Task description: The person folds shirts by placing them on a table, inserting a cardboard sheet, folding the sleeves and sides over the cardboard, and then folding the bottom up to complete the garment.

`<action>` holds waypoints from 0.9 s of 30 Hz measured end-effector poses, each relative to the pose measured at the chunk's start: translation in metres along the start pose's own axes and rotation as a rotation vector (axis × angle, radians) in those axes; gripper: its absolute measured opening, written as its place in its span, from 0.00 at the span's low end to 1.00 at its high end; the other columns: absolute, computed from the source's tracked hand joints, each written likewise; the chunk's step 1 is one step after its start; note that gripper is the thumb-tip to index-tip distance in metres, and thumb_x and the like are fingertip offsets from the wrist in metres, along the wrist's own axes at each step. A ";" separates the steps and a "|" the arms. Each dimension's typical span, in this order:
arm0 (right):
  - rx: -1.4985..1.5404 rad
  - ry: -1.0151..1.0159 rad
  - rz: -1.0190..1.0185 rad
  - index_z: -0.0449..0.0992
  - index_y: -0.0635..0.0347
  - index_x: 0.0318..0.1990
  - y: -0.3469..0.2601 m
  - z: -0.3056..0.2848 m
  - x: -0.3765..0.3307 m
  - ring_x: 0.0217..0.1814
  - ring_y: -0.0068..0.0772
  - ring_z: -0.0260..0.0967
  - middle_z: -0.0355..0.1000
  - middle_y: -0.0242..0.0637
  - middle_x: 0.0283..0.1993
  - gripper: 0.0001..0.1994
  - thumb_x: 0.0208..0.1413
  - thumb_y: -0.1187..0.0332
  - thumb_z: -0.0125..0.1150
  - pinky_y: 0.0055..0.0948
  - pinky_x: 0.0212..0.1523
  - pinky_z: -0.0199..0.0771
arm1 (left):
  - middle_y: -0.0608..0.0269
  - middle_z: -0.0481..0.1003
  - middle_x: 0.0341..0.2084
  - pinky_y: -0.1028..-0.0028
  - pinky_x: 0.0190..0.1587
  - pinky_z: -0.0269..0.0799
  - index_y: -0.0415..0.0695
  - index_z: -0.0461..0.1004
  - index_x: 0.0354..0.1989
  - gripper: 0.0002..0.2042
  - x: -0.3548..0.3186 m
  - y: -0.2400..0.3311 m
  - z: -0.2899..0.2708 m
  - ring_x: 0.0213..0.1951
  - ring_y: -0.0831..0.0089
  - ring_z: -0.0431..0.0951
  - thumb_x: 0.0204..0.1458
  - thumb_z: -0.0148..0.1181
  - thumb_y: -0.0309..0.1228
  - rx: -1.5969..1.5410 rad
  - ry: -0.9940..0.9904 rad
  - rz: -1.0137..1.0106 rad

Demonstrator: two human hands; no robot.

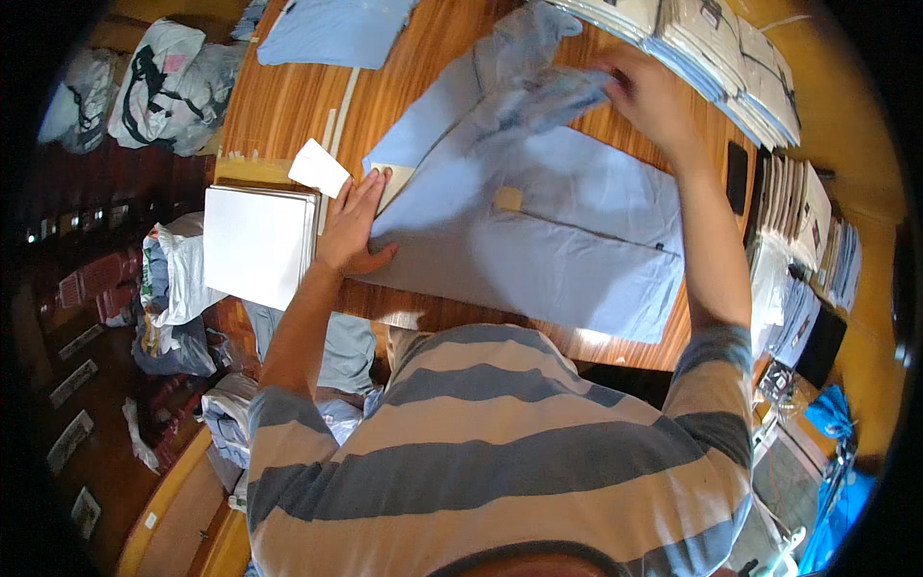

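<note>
A light blue shirt (586,260) lies spread across the wooden table in front of me. My left hand (358,226) rests flat with its fingers stretched out at the shirt's left end, over a pale cream piece (396,183) whose kind I cannot make out. Up at the right, my right hand (646,91) grips the end of a raised sleeve (538,101), which is blurred by motion. A small yellowish square patch (509,198) shows on the cloth. Just beyond the left fingertips is a white card (319,167).
Left of the shirt stands a stack of white boards (258,245). Another blue shirt (336,29) lies at the far left. Packed folded shirts (711,48) fill the far right corner, with further stacks (793,207) beyond a black phone (736,178). Plastic bags (163,87) sit off the left side.
</note>
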State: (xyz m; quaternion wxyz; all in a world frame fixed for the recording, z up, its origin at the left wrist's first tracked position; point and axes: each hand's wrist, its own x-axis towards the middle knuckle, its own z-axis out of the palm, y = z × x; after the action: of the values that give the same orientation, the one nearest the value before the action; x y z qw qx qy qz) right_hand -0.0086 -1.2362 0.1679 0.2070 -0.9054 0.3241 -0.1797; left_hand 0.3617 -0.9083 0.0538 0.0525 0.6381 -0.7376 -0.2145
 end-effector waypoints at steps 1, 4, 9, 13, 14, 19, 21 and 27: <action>0.052 0.025 0.063 0.82 0.61 0.50 -0.014 -0.017 -0.035 0.50 0.47 0.81 0.81 0.43 0.48 0.15 0.56 0.84 0.63 0.42 0.51 0.82 | 0.54 0.53 0.80 0.53 0.82 0.37 0.38 0.44 0.81 0.59 -0.003 -0.004 0.003 0.81 0.58 0.48 0.41 0.78 0.40 -0.009 0.002 -0.021; 0.005 0.065 0.161 0.81 0.60 0.48 -0.039 -0.036 -0.148 0.55 0.51 0.79 0.78 0.45 0.48 0.16 0.52 0.85 0.63 0.42 0.57 0.79 | 0.56 0.52 0.80 0.53 0.82 0.37 0.40 0.46 0.81 0.60 -0.007 -0.003 0.000 0.81 0.59 0.48 0.39 0.79 0.40 0.058 -0.003 0.033; -0.009 0.039 0.254 0.79 0.62 0.51 -0.045 0.063 -0.319 0.63 0.54 0.73 0.72 0.49 0.58 0.22 0.47 0.88 0.60 0.42 0.65 0.75 | 0.61 0.52 0.81 0.52 0.83 0.38 0.54 0.54 0.80 0.60 0.000 0.003 -0.006 0.81 0.60 0.48 0.31 0.83 0.31 0.126 -0.052 0.129; 0.012 -0.023 0.317 0.75 0.61 0.61 -0.069 0.079 -0.350 0.73 0.57 0.65 0.69 0.48 0.70 0.26 0.52 0.74 0.68 0.48 0.73 0.64 | 0.64 0.52 0.81 0.53 0.82 0.40 0.51 0.53 0.80 0.58 -0.018 0.002 -0.009 0.81 0.60 0.48 0.35 0.81 0.29 0.142 -0.085 0.151; 0.031 0.031 0.307 0.73 0.60 0.65 -0.076 0.072 -0.351 0.76 0.58 0.62 0.66 0.49 0.73 0.28 0.55 0.70 0.68 0.51 0.75 0.60 | 0.64 0.52 0.81 0.53 0.82 0.40 0.51 0.53 0.80 0.58 -0.025 0.004 -0.008 0.81 0.60 0.48 0.36 0.80 0.28 0.145 -0.094 0.137; -0.330 -0.009 0.656 0.59 0.57 0.79 -0.053 0.081 -0.417 0.87 0.58 0.40 0.49 0.49 0.84 0.34 0.70 0.53 0.55 0.59 0.82 0.36 | 0.66 0.52 0.81 0.51 0.81 0.43 0.49 0.50 0.81 0.55 -0.035 -0.001 0.008 0.81 0.58 0.48 0.41 0.75 0.22 0.181 -0.042 0.146; -0.338 -0.020 0.649 0.59 0.58 0.79 -0.056 0.085 -0.443 0.87 0.59 0.39 0.49 0.49 0.84 0.34 0.71 0.51 0.53 0.60 0.82 0.34 | 0.65 0.51 0.81 0.49 0.81 0.44 0.50 0.48 0.81 0.55 -0.039 -0.010 0.015 0.81 0.57 0.48 0.42 0.73 0.20 0.211 -0.001 0.177; -0.322 -0.074 0.620 0.62 0.59 0.76 -0.087 0.091 -0.491 0.85 0.61 0.43 0.52 0.52 0.82 0.34 0.70 0.49 0.53 0.62 0.81 0.38 | 0.63 0.51 0.81 0.44 0.80 0.44 0.48 0.51 0.81 0.51 -0.064 -0.014 0.011 0.81 0.54 0.48 0.45 0.70 0.20 0.256 -0.116 0.198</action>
State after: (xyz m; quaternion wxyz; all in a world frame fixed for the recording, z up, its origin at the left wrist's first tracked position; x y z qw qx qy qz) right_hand -0.2783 -0.8263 0.0395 0.1179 -0.7909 0.6000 -0.0222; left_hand 0.3821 -0.8453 0.0510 -0.0509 0.5505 -0.8198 -0.1489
